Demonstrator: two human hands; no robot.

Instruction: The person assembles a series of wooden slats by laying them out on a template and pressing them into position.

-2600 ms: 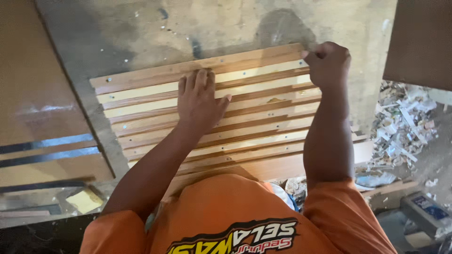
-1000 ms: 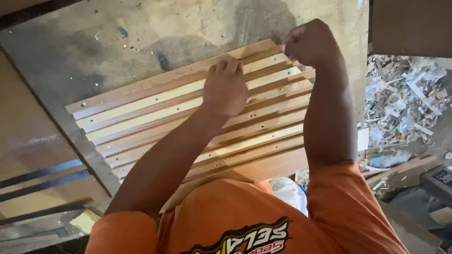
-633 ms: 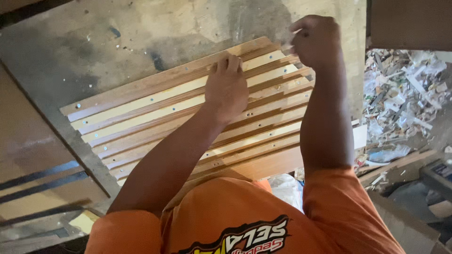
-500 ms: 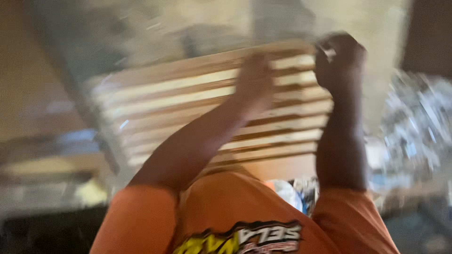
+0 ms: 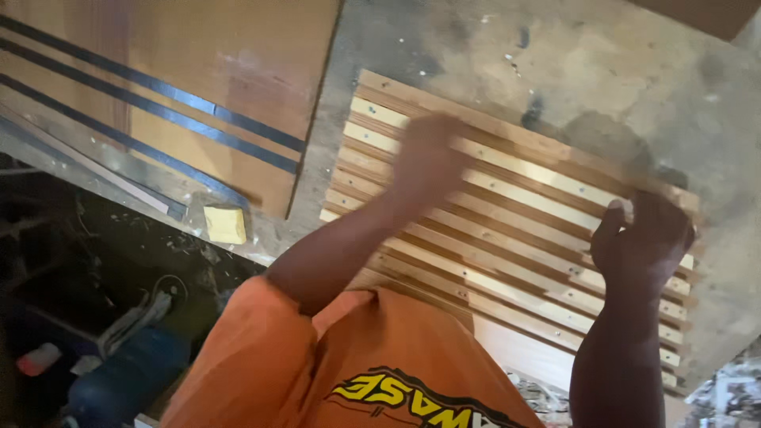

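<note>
Since the earlier frames the view has swung to the left, so the slatted wooden panel (image 5: 515, 230) that filled the middle of the picture now runs slanting from the upper centre down to the right edge, and a brown board with dark stripes (image 5: 182, 103) has come into sight at the upper left. The left hand (image 5: 428, 158), which lay flat and sharp on the slats before, is now a blurred shape over the panel's upper left part; whether it touches the wood, and how its fingers are set, cannot be told. The right hand (image 5: 642, 242) is at the panel's far right end, its fingers (image 5: 610, 230) curled into a loose fist over the slats; whether they hold anything inside cannot be seen. The panel lies on a grey, dusty worktop (image 5: 571, 71) and is made of pale and darker strips side by side, with small screw or nail heads in rows. Just beside the striped board's lower edge sits a small yellow block (image 5: 226, 224). Below it, at the lower left, the space is dark, with a blue rounded object (image 5: 127, 380) and some cables. The person's orange shirt (image 5: 349, 364) fills the bottom centre.
</note>
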